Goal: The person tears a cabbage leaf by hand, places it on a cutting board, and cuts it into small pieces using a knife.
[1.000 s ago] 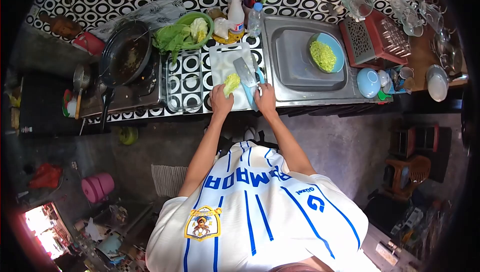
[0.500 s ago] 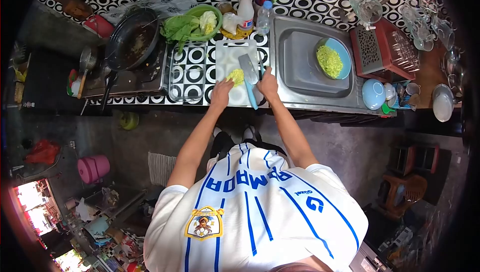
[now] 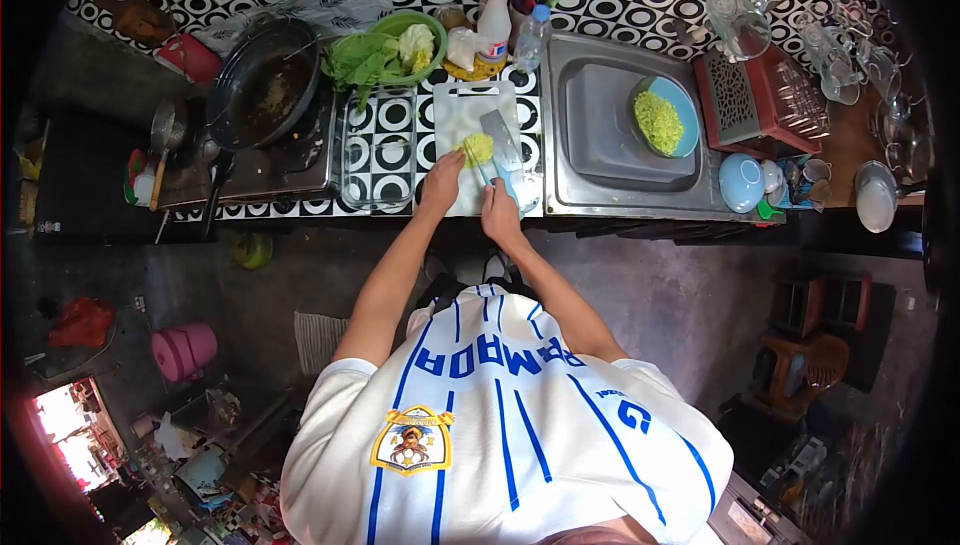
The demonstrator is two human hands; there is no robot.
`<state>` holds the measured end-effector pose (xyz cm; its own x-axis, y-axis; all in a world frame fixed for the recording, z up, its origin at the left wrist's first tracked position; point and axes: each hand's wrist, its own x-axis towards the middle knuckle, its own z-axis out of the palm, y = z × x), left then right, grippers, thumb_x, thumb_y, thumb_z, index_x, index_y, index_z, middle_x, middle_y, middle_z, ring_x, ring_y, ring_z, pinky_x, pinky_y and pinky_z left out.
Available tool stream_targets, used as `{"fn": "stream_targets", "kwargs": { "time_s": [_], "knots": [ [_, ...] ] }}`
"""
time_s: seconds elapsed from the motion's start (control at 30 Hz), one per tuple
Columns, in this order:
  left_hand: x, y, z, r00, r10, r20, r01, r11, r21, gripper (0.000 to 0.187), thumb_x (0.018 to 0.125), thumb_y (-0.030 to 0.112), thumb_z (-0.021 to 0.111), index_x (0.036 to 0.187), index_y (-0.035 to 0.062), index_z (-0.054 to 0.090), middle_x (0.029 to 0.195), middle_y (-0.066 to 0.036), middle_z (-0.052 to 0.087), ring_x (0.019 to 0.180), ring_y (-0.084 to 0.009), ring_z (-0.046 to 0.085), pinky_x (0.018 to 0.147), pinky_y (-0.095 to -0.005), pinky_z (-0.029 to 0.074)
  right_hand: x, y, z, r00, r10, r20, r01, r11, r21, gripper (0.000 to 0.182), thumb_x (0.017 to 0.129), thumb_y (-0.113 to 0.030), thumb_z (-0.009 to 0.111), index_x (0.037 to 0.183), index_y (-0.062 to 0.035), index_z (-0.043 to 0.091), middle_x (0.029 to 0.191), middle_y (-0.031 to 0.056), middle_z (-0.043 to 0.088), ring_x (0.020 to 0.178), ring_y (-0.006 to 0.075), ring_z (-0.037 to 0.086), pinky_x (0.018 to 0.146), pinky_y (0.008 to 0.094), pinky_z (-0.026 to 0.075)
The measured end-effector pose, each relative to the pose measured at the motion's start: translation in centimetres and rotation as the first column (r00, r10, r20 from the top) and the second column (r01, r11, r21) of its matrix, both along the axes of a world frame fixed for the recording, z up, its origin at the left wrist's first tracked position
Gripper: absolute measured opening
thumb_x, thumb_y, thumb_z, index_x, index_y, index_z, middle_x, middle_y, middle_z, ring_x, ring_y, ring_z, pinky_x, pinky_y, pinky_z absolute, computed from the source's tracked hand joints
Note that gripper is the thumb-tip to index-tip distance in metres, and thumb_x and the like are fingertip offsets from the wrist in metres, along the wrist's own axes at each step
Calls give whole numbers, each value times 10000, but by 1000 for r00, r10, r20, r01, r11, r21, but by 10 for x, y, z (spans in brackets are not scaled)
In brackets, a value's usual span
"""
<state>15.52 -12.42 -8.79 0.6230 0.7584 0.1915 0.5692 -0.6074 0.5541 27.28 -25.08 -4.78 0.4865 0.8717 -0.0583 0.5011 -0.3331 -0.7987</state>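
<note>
On a white cutting board [image 3: 465, 103] lies a small pile of pale green chopped cabbage [image 3: 481, 148]. My left hand [image 3: 441, 183] is at the pile's left side, its fingers together and pressed against the cabbage. My right hand [image 3: 498, 211] grips a knife [image 3: 473, 157], whose thin blade reaches over the pile; its handle is hidden in my fingers. A wide-bladed cleaver [image 3: 499, 133] with a light-blue handle lies on the board just right of the pile, partly behind my right hand.
A blue bowl [image 3: 684, 113] of chopped greens sits over the sink [image 3: 560, 175] at right. Behind the board stand a green basket [image 3: 425, 66] of leafy vegetables and bottles [image 3: 495, 17]. A glass dish [image 3: 378, 160] and a black wok [image 3: 262, 95] on the stove are to the left.
My right hand has moved left, from the board's right edge to the pile, bringing the knife over the cabbage. My left hand has shifted slightly and stays beside the pile.
</note>
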Motion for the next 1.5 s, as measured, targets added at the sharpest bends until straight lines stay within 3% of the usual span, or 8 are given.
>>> {"fn": "stream_targets", "kwargs": {
  "time_s": [0.1,0.3,0.5,0.7,1.03,1.13,1.3,1.5],
  "knots": [
    [2,-6,1,999,2,-33,-2,1000,-2,427,913,-5,461,1310,-7,621,1410,-157,587,1311,-326,549,1085,-403,463,-10,-3,-7,995,81,62,-78,996,-53,334,1052,-200,429,1315,-1,483,734,323,637,723,538,634,657,608,479],
    [-1,0,-3,997,-43,-67,45,998,32,395,932,33,478,1296,9,627,1411,-138,592,1307,-317,558,1083,-398,467,-13,-15,-6,894,336,296,-240,917,-318,751,975,-172,545,1607,-57,155,677,265,652,617,470,650,626,589,524],
    [-6,16,4,992,-116,-48,117,993,7,329,941,67,508,1228,40,667,1342,-129,640,1172,-336,637,983,-425,529,7,-11,-11,824,435,363,-313,884,-349,841,948,-197,588,1632,-176,99,726,223,692,640,422,681,644,546,554],
    [-4,21,10,985,-127,-119,126,992,-13,306,941,73,517,1202,51,677,1298,-112,661,1103,-332,661,918,-429,557,9,-3,-10,849,424,316,-314,885,-344,855,945,-176,588,1634,-248,87,681,258,658,641,477,657,648,592,534],
    [-1,26,10,980,-112,-165,105,993,-49,288,976,125,495,1164,103,711,1215,-99,696,1016,-330,688,850,-450,576,15,17,-9,819,486,305,-298,814,-499,862,942,-112,544,1638,-234,51,768,259,696,696,435,701,664,561,560],
    [2,23,12,981,-93,-173,76,992,-104,309,977,137,489,1181,131,721,1237,-98,691,1011,-346,693,860,-459,573,14,31,-28,778,469,418,-315,867,-386,857,935,-90,528,1639,-187,50,679,235,672,589,415,673,572,546,546],
    [-1,31,10,987,-46,-154,13,978,-208,330,963,130,491,1177,149,742,1270,-83,679,1021,-361,695,895,-456,565,11,8,-33,748,503,432,-311,842,-441,868,933,-81,517,1639,-184,23,663,212,674,558,385,670,543,518,546],
    [-2,24,7,998,-3,-61,-7,986,-166,332,977,139,484,1195,166,733,1237,-99,688,1004,-373,694,887,-459,565,15,-7,-29,728,539,424,-330,818,-472,902,916,-81,531,1640,-193,4,657,186,677,558,359,678,539,507,546]
  ]
}}
